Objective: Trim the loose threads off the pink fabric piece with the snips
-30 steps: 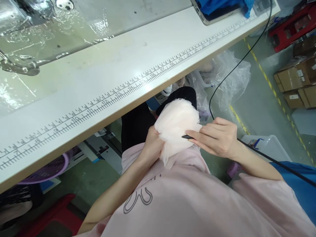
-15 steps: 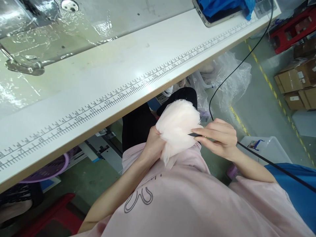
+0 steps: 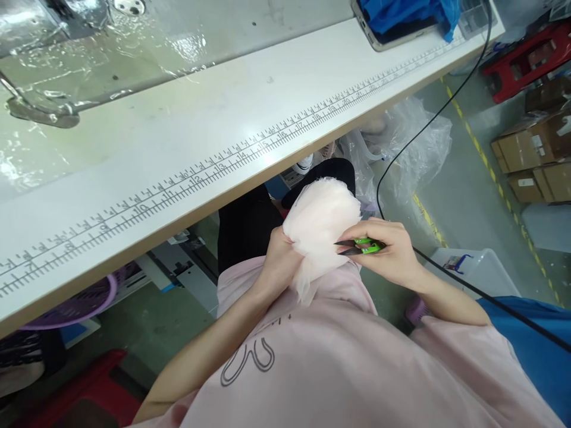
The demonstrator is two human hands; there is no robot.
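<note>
A bunched piece of pale pink tulle (image 3: 319, 211) rests above my lap, its layers gathered into a rounded puff with a loose tail hanging down. My left hand (image 3: 282, 258) is closed around its left side, pinching the gathers. In my right hand (image 3: 392, 249) I grip green-handled thread snips (image 3: 368, 245), thumb and fingers wrapped on the handles. Their two dark blades are parted and point left, the tips against the lower right of the tulle. Whether a thread lies between the blades is too small to tell.
A white table edge with a printed ruler (image 3: 241, 156) runs diagonally in front of me. On it lie a phone (image 3: 379, 38) and blue cloth (image 3: 405, 13). A black cable (image 3: 428, 119) hangs at right. Clear plastic bags (image 3: 414, 148), cardboard boxes (image 3: 535, 145) and a purple basket (image 3: 104, 300) stand below.
The snips' blades have spread apart, and their green handles now show in my right hand. That hand has shifted slightly left; my left hand keeps its hold on the tulle.
</note>
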